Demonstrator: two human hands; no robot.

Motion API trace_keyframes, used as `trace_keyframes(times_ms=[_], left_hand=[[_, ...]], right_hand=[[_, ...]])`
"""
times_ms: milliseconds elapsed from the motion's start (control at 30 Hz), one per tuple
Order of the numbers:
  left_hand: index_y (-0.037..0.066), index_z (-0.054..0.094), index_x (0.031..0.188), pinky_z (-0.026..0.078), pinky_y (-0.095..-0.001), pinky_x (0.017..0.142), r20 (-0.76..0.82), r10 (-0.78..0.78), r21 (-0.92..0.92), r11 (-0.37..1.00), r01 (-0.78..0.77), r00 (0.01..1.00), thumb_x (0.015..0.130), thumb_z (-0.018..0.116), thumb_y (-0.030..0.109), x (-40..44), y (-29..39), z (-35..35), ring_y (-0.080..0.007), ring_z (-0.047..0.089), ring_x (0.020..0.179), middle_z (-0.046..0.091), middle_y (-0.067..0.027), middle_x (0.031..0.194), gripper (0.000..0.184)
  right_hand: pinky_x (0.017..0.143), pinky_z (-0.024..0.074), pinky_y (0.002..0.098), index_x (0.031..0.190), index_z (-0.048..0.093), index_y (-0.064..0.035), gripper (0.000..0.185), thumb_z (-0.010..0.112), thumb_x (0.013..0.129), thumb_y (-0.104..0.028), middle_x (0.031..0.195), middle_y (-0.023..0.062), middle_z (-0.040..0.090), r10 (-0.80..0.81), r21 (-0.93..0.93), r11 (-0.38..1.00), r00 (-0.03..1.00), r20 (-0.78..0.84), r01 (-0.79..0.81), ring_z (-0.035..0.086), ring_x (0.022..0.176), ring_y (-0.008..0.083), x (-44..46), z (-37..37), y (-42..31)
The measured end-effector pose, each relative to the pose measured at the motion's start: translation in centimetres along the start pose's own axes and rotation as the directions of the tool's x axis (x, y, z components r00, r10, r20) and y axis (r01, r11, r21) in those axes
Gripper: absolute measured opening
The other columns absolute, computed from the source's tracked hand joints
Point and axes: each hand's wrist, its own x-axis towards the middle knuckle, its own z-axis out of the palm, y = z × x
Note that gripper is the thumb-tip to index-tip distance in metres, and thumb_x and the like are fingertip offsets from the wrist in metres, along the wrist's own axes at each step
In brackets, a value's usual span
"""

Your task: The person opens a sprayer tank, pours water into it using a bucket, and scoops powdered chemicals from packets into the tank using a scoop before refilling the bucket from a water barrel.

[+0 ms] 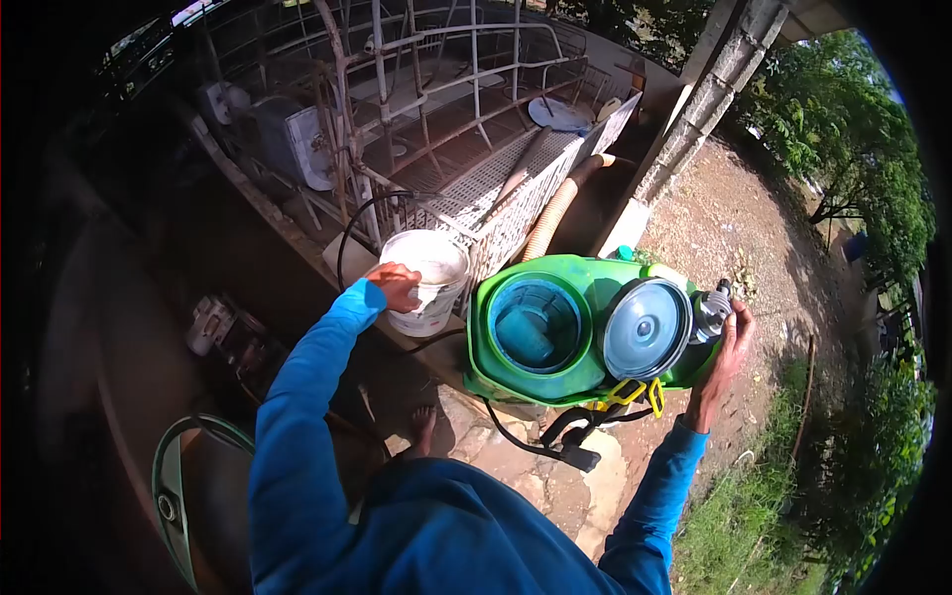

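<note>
A green backpack sprayer [555, 387] lies before me with its round filler mouth [536, 324] uncovered and a bluish strainer inside. Its dark round lid [647, 327] rests on top beside the mouth. My right hand [727, 355] is curled around the sprayer's right end, by a grey and black fitting [711, 311]. To the left of the sprayer stands a white bucket [426, 312], whose contents I cannot make out. The fingers of my left hand [397, 286] are closed over its near left rim.
Behind the bucket stands a metal-railed pen [446, 129] with a slatted floor. A ribbed hose [555, 210] runs beside it, near a concrete post [709, 109]. A black strap [526, 443] hangs below the sprayer. At lower left is a green-rimmed container [171, 476].
</note>
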Motion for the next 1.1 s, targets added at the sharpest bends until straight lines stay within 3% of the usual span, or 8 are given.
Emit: trace_keyframes(times_ms=[233, 267, 400, 500, 533, 700, 767, 1100], left_hand=[[0.006, 0.066, 0.096, 0.054, -0.0452, 0.070, -0.222, 0.025, 0.220, 0.975, 0.025, 0.975, 0.073, 0.070, 0.042, -3.7, 1.9, 0.6, -0.0371, 0.063, 0.092, 0.071, -0.0143, 0.091, 0.043], [0.011, 0.068, 0.100, 0.048, -0.0459, 0.089, -0.163, -0.172, 0.177, 0.964, 0.200, 0.972, 0.072, 0.072, 0.042, -4.4, 3.2, 0.8, -0.0337, 0.059, 0.104, 0.069, -0.0116, 0.104, 0.042], [0.009, 0.063, 0.113, 0.027, -0.0685, 0.104, -0.456, -0.158, 0.183, 0.946, 0.267, 0.876, 0.074, 0.073, 0.042, -6.2, 4.2, 4.4, -0.0414, 0.044, 0.123, 0.056, -0.0148, 0.128, 0.052], [0.005, 0.061, 0.112, 0.028, -0.0638, 0.110, -0.544, -0.202, 0.062, 0.958, 0.280, 0.814, 0.073, 0.074, 0.035, -6.4, 4.7, 6.2, -0.0399, 0.047, 0.126, 0.058, -0.0193, 0.122, 0.051], [0.002, 0.061, 0.110, 0.033, -0.0607, 0.109, -0.713, -0.049, 0.104, 0.979, 0.174, 0.699, 0.071, 0.076, 0.030, -6.2, 3.6, 8.4, -0.0406, 0.052, 0.120, 0.058, -0.0211, 0.119, 0.050], [0.001, 0.064, 0.090, 0.043, -0.0546, 0.091, -0.746, -0.021, 0.007, 0.999, 0.039, 0.666, 0.075, 0.070, 0.037, -5.9, 1.5, 10.7, -0.0393, 0.060, 0.084, 0.063, -0.0204, 0.087, 0.040], [0.003, 0.063, 0.079, 0.046, -0.0510, 0.079, -0.705, -0.053, 0.004, 0.997, 0.078, 0.707, 0.081, 0.066, 0.024, -5.6, 1.1, 10.1, -0.0361, 0.061, 0.074, 0.062, -0.0167, 0.075, 0.022], [0.003, 0.052, 0.059, 0.042, -0.0457, 0.058, -0.849, 0.107, 0.065, 0.993, -0.098, 0.518, 0.084, 0.061, 0.005, 2.9, -3.7, 5.7, -0.0352, 0.053, 0.055, 0.051, -0.0158, 0.055, 0.027]], right_hand=[[0.094, 0.0452, 0.0367, 0.128, 0.053, -0.0035, 0.035, 0.056, 0.100, -0.023, 0.121, 0.0138, 0.057, 0.010, -0.093, 0.996, 1.000, 0.005, -0.009, 0.057, 0.108, 0.0233, -0.5, 0.2, -1.1], [0.094, 0.0457, 0.0370, 0.128, 0.053, -0.0037, 0.034, 0.056, 0.100, -0.023, 0.121, 0.0138, 0.057, -0.020, -0.113, 0.993, 1.000, 0.017, 0.022, 0.057, 0.109, 0.0235, -0.5, 0.1, -1.1], [0.093, 0.0466, 0.0375, 0.128, 0.053, -0.0037, 0.035, 0.058, 0.100, -0.022, 0.122, 0.0130, 0.057, -0.024, -0.126, 0.992, 0.999, 0.022, 0.027, 0.057, 0.110, 0.0234, -0.5, 0.1, -0.2], [0.093, 0.0470, 0.0367, 0.127, 0.052, -0.0027, 0.036, 0.061, 0.098, -0.022, 0.121, 0.0125, 0.057, 0.004, -0.119, 0.993, 1.000, 0.020, -0.001, 0.057, 0.110, 0.0230, -0.4, 0.1, -0.5], [0.093, 0.0468, 0.0370, 0.126, 0.052, -0.0027, 0.035, 0.060, 0.098, -0.023, 0.119, 0.0130, 0.058, 0.019, -0.121, 0.992, 1.000, 0.020, -0.016, 0.057, 0.108, 0.0236, -0.6, 0.1, -1.0], [0.087, 0.0466, 0.0348, 0.123, 0.051, -0.0037, 0.034, 0.061, 0.096, -0.022, 0.111, 0.0116, 0.057, 0.000, -0.247, 0.969, 1.000, 0.025, 0.006, 0.056, 0.096, 0.0210, -0.7, 0.1, -1.6], [0.089, 0.0479, 0.0357, 0.126, 0.049, -0.0037, 0.037, 0.061, 0.096, -0.023, 0.113, 0.0133, 0.058, 0.013, -0.215, 0.977, 0.999, 0.036, -0.005, 0.059, 0.101, 0.0224, -0.9, 0.2, -2.5], [0.097, 0.0433, 0.0381, 0.124, 0.051, -0.0038, 0.038, 0.060, 0.095, -0.028, 0.117, 0.0124, 0.056, -0.020, -0.237, 0.971, 1.000, 0.023, 0.025, 0.056, 0.111, 0.0258, -0.9, 0.1, -2.1]])
